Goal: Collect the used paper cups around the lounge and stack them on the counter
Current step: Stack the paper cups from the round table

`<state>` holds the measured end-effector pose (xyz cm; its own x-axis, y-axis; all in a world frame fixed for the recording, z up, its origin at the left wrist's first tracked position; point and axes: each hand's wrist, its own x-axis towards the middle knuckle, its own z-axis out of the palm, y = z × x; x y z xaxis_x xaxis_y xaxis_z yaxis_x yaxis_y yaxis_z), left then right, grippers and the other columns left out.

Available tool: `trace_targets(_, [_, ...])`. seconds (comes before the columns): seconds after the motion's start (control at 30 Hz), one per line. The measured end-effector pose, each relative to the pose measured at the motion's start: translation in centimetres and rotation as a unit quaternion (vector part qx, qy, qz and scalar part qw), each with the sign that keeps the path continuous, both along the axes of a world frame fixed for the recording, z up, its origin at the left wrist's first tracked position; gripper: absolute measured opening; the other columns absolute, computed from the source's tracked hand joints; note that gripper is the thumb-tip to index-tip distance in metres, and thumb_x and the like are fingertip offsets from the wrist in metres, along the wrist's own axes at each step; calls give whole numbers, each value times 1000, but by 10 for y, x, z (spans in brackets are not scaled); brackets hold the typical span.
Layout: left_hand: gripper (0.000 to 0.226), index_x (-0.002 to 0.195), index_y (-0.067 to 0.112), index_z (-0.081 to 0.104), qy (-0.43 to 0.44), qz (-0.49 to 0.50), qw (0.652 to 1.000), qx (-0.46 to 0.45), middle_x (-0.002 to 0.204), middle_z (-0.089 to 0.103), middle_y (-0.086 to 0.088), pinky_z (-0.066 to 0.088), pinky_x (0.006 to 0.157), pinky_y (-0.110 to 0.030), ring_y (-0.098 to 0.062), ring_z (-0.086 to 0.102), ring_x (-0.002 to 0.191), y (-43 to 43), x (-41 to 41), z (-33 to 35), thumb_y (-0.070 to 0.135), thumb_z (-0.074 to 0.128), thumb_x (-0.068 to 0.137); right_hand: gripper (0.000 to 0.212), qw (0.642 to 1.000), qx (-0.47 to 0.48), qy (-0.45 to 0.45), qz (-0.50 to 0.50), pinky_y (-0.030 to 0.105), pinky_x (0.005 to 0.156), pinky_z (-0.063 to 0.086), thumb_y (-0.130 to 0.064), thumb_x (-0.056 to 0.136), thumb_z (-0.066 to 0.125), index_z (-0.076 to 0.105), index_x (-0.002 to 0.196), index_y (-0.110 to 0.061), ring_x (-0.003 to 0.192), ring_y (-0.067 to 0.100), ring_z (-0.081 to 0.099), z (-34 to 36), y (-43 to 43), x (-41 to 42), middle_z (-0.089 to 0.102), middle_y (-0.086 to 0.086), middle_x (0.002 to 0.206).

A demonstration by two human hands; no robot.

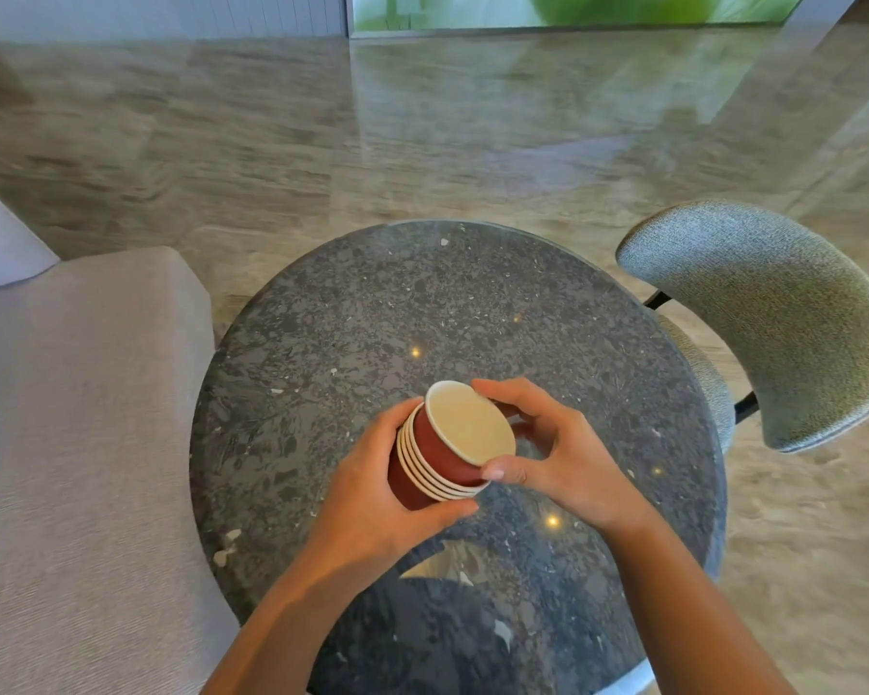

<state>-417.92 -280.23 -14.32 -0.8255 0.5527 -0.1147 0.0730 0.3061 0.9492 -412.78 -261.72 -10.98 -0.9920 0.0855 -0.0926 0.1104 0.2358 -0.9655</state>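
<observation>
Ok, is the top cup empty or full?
Empty: the top cup is tipped so its pale inside shows, bare, with no drink.

Bright daylight from far window, glare on blurred glossy floor, pinpoint glints on table, bowed edges

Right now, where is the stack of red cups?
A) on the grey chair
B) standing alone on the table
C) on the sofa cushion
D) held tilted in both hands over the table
D: the left hand grips the side of the cups and the right hand holds the top rim, with the stack tilted over the table.
</observation>
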Motion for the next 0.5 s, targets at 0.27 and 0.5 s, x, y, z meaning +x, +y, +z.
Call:
trace_targets(0.27, [78,111,65,39,7,33,999,25,113,51,38,43,78,-5,14,50,106,-11,11,8,63,77,43,75,999,-46,-1,3,40,89,48,-56,59,74,55,119,-16,103,25,58,-9,-13,11,58,12,113])
trace_targets(0.5, [81,113,61,40,26,40,999,17,114,51,37,47,80,-17,13,50,107,-21,19,8,65,76,42,57,997,-71,-5,0,34,89,48,-19,66,74,53,119,-13,100,19,60,-15,-26,21,58,9,110])
